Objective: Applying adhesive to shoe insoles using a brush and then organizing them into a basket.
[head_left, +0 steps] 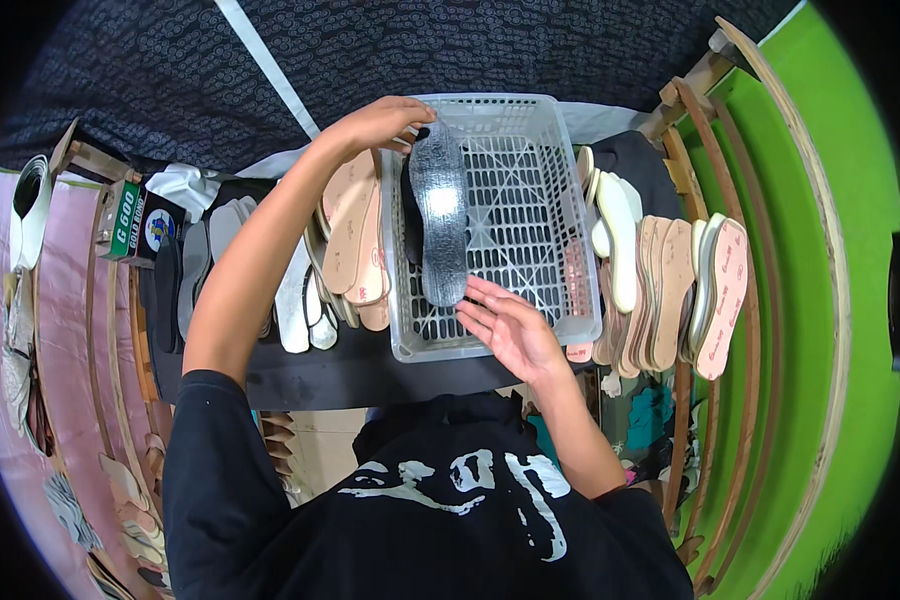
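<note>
A glossy black shoe insole [444,245] is held upright lengthwise over the left part of a clear plastic basket [580,340]. At the insole's far end, the fingers of my left hand [385,125] are closed on it. My right hand [515,330] is by its near end, palm turned up and fingers stretched out, the fingertips touching or almost touching the edge. Another dark piece shows partly behind the insole's left side, mostly hidden. Through the basket's slotted floor the dark table shows.
Stacks of tan and white insoles [345,235] lean left of the basket; more tan insoles [660,290] stand to its right. Grey and black insoles [195,265] lie farther left, beside a green and black box [135,225]. Wooden rails [805,200] curve along the right side.
</note>
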Motion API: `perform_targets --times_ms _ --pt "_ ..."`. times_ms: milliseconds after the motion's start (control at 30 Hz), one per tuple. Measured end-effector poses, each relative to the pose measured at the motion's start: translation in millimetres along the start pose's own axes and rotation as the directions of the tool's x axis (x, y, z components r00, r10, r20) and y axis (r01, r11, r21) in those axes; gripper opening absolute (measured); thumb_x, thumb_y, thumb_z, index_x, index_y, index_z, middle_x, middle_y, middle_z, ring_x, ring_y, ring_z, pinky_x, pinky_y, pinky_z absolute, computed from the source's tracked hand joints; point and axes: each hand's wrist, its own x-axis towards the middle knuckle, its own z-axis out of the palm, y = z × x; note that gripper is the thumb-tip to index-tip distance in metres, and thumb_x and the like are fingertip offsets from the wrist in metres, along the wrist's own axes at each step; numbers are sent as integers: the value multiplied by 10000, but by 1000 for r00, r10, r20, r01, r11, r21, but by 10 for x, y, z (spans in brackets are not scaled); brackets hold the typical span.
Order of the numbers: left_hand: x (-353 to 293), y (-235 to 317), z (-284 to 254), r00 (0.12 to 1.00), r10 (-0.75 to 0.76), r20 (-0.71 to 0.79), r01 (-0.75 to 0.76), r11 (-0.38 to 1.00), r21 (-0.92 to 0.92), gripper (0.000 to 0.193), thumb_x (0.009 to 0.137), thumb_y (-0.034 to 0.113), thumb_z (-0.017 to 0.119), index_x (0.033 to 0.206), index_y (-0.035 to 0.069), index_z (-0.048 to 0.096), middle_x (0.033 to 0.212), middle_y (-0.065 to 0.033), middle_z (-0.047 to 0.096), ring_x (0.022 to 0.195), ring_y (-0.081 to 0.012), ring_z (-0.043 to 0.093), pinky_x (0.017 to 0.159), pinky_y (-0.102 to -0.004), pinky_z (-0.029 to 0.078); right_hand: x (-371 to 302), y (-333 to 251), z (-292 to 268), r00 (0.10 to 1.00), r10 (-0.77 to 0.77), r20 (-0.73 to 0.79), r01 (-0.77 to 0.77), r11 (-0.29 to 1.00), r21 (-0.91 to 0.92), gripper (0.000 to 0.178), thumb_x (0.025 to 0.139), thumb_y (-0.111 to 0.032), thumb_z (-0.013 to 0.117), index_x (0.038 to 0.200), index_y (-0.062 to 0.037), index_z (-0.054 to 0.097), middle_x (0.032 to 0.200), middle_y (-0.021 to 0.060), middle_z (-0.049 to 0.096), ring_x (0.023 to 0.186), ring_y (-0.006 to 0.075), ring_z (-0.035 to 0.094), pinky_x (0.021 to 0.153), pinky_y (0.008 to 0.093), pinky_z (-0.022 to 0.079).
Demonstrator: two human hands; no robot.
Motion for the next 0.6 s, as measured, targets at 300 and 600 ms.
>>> perform_targets --times_ms 300,600 --pt "819 -474 29 992 127 -13 -85 738 670 440 1023 222 578 1410 60 709 1244 -220 788 1191 -352 754 1034 -501 582 944 230 -41 975 114 -189 -90 987 130 442 1007 -131 687 1418 1 594 1352 102 627 1288 273 601 1159 407 476" --pt "964 -379 192 995 89 -36 -3 407 914 315 950 150 630 1214 94 793 1183 -210 801 1133 -404 766 970 -532 606 1356 208 23 943 141 -303 -114 988 107 537 931 -64 742 1420 29 539 1291 132 560 1200 298 582 1098 410 506"
